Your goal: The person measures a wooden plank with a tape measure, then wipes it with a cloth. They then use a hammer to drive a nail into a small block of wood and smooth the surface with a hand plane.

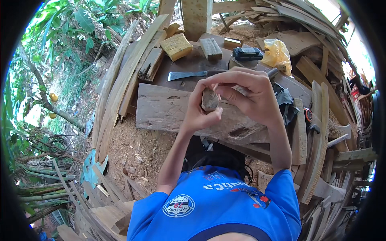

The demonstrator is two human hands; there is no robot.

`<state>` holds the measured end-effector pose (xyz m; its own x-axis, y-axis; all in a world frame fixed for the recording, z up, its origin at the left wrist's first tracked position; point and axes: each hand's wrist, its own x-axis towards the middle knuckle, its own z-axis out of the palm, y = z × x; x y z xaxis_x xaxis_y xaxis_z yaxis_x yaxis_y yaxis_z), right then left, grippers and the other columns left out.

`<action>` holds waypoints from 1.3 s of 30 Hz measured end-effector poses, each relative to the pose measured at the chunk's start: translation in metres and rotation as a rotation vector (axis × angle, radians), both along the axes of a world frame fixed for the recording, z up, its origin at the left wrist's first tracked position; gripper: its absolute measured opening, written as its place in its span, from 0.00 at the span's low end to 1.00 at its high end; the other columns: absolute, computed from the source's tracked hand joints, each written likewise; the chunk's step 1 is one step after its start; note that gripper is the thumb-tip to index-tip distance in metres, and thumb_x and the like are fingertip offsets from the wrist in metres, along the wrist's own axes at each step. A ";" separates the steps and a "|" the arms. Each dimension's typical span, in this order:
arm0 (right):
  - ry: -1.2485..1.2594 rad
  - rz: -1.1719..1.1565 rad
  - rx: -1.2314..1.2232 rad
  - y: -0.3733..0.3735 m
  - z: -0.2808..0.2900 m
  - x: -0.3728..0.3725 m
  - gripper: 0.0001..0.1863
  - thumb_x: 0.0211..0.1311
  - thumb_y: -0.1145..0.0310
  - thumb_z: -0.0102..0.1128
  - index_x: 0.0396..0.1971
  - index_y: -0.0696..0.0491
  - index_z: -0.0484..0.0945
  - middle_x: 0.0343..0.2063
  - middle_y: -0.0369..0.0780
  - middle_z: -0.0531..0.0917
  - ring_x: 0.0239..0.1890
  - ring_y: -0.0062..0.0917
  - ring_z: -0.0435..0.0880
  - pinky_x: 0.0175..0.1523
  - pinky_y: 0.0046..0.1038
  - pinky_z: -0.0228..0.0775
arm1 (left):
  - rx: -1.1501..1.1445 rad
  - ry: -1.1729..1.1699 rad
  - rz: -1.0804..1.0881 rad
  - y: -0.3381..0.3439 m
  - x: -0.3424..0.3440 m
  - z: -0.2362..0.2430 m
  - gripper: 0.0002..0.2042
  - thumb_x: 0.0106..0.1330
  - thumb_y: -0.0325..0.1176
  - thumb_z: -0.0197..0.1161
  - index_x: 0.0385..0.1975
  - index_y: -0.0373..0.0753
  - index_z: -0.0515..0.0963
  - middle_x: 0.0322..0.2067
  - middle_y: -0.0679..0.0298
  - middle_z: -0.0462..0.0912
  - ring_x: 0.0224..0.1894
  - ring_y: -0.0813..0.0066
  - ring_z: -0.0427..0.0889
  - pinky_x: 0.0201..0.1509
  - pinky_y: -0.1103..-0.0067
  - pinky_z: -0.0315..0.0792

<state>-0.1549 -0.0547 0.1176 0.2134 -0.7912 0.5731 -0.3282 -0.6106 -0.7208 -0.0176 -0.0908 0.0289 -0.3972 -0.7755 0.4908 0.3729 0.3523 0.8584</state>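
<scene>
Over a thick rough plank (161, 106), my left hand (196, 108) is closed around a rounded grey-brown piece of wood (210, 100), its end face showing. The rest of that piece is hidden by my fingers. My right hand (251, 92) reaches across from the other side, index finger bent over the top and thumb turned in, its fingertips meeting near the piece's upper edge. Whether they pinch something small there is hidden. Beyond my hands a flat-bladed chisel (187, 75) lies on the bench, blade to the left, its dark handle partly behind my right hand.
At the back of the bench are a yellowish wood block (176, 46), a paler block (210, 49), a black case-like object (247, 54) and a crumpled yellow plastic bag (277, 55). Long boards (132, 68) flank the left; an orange-and-black tape measure (308, 115) sits right. Sawdust (138, 148) covers the ground.
</scene>
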 end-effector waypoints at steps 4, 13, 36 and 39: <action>0.079 -0.065 0.002 0.003 -0.003 0.001 0.08 0.49 0.80 0.59 0.32 0.57 0.78 0.28 0.39 0.82 0.30 0.22 0.81 0.35 0.22 0.72 | -0.014 0.023 -0.019 -0.005 -0.001 -0.006 0.25 0.40 0.25 0.59 0.44 0.35 0.65 0.33 0.67 0.68 0.36 0.82 0.67 0.42 0.84 0.63; 0.194 -0.069 -0.057 0.001 -0.013 0.006 0.06 0.48 0.79 0.61 0.28 0.58 0.77 0.26 0.40 0.81 0.28 0.25 0.82 0.33 0.22 0.73 | -0.034 0.098 -0.082 -0.007 0.004 -0.016 0.25 0.42 0.26 0.58 0.45 0.35 0.64 0.39 0.62 0.68 0.43 0.78 0.67 0.48 0.82 0.62; 0.241 -0.120 -0.192 0.016 -0.020 0.006 0.12 0.48 0.73 0.61 0.36 0.52 0.77 0.32 0.40 0.78 0.33 0.33 0.79 0.36 0.30 0.72 | -0.178 -0.110 0.145 0.002 0.025 0.018 0.06 0.58 0.19 0.56 0.34 0.28 0.71 0.41 0.55 0.71 0.44 0.71 0.74 0.45 0.78 0.71; 0.232 -0.256 -0.162 0.043 -0.020 -0.015 0.14 0.48 0.71 0.62 0.38 0.52 0.77 0.35 0.41 0.79 0.36 0.32 0.79 0.39 0.29 0.72 | -0.197 -0.031 0.139 0.000 0.016 0.011 0.04 0.60 0.20 0.52 0.34 0.29 0.69 0.41 0.55 0.72 0.47 0.65 0.75 0.49 0.74 0.71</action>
<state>-0.1701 -0.0122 0.0976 0.1593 -0.7391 0.6545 -0.6278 -0.5875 -0.5106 -0.0011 -0.0907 0.0399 -0.3107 -0.7145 0.6268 0.2835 0.5598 0.7786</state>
